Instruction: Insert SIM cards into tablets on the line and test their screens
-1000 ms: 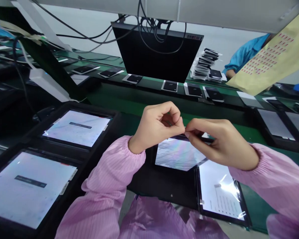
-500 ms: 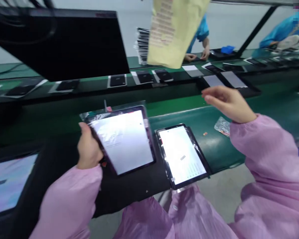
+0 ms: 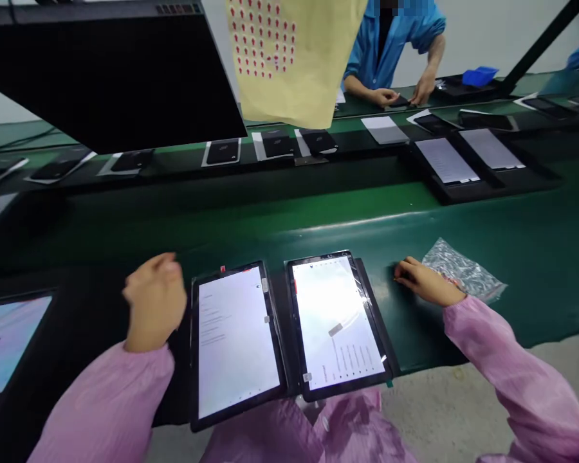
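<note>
My right hand [image 3: 427, 281] rests low over the green mat with its fingertips pinched on a small orange piece, mostly hidden by the fingers. Beside its wrist lies a clear plastic bag [image 3: 463, 267] with small orange bits inside. My left hand [image 3: 157, 299] is raised just left of a tablet [image 3: 236, 344] with a lit white screen; its fingers look curled but are smeared by motion. Alongside that tablet, a second lit tablet [image 3: 340, 321] lies on a dark backing, with a grey sticker [image 3: 335, 330] on its screen. Neither hand touches the tablets.
Another lit tablet [image 3: 12, 344] lies at the far left. A dark monitor [image 3: 110, 77] and a yellow sheet [image 3: 289, 77] hang above. Black devices [image 3: 223, 152] line the far ledge, with a tray of two tablets [image 3: 446, 161] at right. A co-worker [image 3: 390, 51] in blue works opposite.
My left hand has let go of the left tablet, which now lies flat beside the other one. My right hand has come down to the mat and pinched the small orange piece.
</note>
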Available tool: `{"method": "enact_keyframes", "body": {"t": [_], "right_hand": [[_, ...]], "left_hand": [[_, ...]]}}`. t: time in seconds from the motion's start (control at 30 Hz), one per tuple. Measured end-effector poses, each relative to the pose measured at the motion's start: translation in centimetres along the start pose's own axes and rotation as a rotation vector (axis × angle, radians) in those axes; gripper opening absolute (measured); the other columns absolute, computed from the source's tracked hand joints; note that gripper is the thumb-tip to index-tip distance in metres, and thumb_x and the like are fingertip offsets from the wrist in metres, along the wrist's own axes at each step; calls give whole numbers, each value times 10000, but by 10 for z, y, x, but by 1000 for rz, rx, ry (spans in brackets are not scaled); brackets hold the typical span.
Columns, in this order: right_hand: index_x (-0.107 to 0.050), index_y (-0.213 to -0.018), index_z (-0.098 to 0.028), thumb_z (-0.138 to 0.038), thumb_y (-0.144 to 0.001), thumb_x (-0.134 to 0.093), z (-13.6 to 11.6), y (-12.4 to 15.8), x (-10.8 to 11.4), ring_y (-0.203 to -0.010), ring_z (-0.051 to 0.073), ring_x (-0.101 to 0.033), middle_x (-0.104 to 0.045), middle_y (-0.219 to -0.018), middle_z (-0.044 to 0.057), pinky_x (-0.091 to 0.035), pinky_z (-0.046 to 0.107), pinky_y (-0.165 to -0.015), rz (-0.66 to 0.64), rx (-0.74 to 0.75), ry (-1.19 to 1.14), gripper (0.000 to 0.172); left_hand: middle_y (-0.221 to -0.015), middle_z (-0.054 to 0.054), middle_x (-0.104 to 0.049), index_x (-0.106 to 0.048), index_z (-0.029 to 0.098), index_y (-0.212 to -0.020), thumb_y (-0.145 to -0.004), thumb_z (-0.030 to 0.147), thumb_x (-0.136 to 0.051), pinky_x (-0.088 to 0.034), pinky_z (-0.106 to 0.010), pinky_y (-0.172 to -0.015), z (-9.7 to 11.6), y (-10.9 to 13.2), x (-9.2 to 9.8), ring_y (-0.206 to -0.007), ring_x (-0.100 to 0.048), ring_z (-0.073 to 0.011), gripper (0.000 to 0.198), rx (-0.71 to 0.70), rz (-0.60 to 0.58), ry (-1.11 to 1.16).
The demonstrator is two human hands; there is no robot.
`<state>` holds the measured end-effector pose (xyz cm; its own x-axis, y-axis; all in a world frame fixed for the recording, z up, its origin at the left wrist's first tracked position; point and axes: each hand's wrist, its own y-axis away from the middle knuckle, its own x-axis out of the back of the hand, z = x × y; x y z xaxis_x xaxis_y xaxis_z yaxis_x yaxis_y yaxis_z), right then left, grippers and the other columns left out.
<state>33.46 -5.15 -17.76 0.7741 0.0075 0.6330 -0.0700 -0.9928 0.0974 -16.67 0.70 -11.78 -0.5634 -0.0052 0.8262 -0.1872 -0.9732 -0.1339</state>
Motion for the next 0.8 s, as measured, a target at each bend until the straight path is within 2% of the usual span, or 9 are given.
{"method": "enact_keyframes", "body": {"t": [0.07, 0.1, 0.13, 0.23, 0.37, 0.5, 0.6, 0.7, 0.8], "right_hand": [[-638, -589, -223, -376, -553, -828, -4, -2, 5, -544, 150, -532, -592, -640, 3, -462, 322, -589, -16, -27, -73, 247], [-638, -603, -221, -436, -536, -842, -7, -2, 5, -545, 159, -550, -609, -626, 7, -470, 323, -578, -15, -44, -119, 304], [-640, -632, -217, -498, -531, -841, -11, -1, 4, -560, 173, -580, -633, -625, 15, -488, 329, -581, -5, -60, -174, 360], [-637, -750, -209, -625, -582, -789, -24, 8, -12, -635, 210, -665, -698, -684, 44, -552, 373, -652, 99, -102, -360, 473], [-680, -823, -201, -592, -626, -791, -39, 22, -37, -646, 207, -684, -711, -702, 49, -583, 389, -699, 299, -125, -525, 452], [-703, -928, -226, -494, -664, -806, -61, 33, -46, -703, 188, -702, -726, -747, 29, -591, 353, -721, 482, -116, -740, 390], [-672, -927, -237, -426, -653, -830, -87, 38, -55, -720, 172, -703, -730, -778, 11, -587, 304, -667, 642, -149, -962, 368], [-613, -799, -221, -475, -676, -793, -108, 44, -69, -531, 134, -618, -687, -686, -9, -512, 250, -473, 583, -238, -986, 334], [-572, -756, -222, -507, -660, -774, -117, 52, -74, -458, 128, -548, -619, -587, -32, -464, 250, -419, 480, -310, -970, 362]], "left_hand": [[-1368, -164, -559, -636, 143, -1171, -946, 558, -315, -212, -610, -1112, 27, -24, -21, -1350, -375, -421, 572, 13, 32, -15], [-1398, -137, -551, -639, 160, -1182, -924, 558, -375, -234, -541, -1140, 40, -35, -37, -1351, -403, -373, 544, -15, -51, 23], [-1431, -129, -527, -619, 162, -1231, -917, 536, -409, -200, -507, -1167, 52, -45, -55, -1381, -377, -349, 532, -23, -256, 162], [-1224, -73, -686, -700, 221, -1104, -922, 551, -396, -361, -409, -1087, 77, -68, -98, -1208, -574, -278, 485, -13, -524, 312], [-982, -77, -742, -739, 184, -952, -963, 502, -288, -460, -358, -952, 89, -81, -97, -973, -673, -225, 552, 44, -624, 441], [-791, -39, -673, -684, 171, -991, -952, 483, -314, -489, -276, -674, 109, -77, -66, -727, -631, -167, 486, 35, -593, 572], [-688, 3, -583, -651, 197, -942, -940, 535, -403, -424, -251, -584, 130, -56, -61, -605, -525, -132, 419, 0, -428, 696], [-603, 21, -515, -597, 204, -797, -949, 559, -418, -407, -262, -591, 146, -27, -71, -572, -481, -126, 425, 15, -127, 898], [-573, 11, -534, -554, 205, -734, -955, 585, -382, -403, -272, -553, 161, -4, -74, -547, -506, -131, 473, 23, -30, 1072]]}}
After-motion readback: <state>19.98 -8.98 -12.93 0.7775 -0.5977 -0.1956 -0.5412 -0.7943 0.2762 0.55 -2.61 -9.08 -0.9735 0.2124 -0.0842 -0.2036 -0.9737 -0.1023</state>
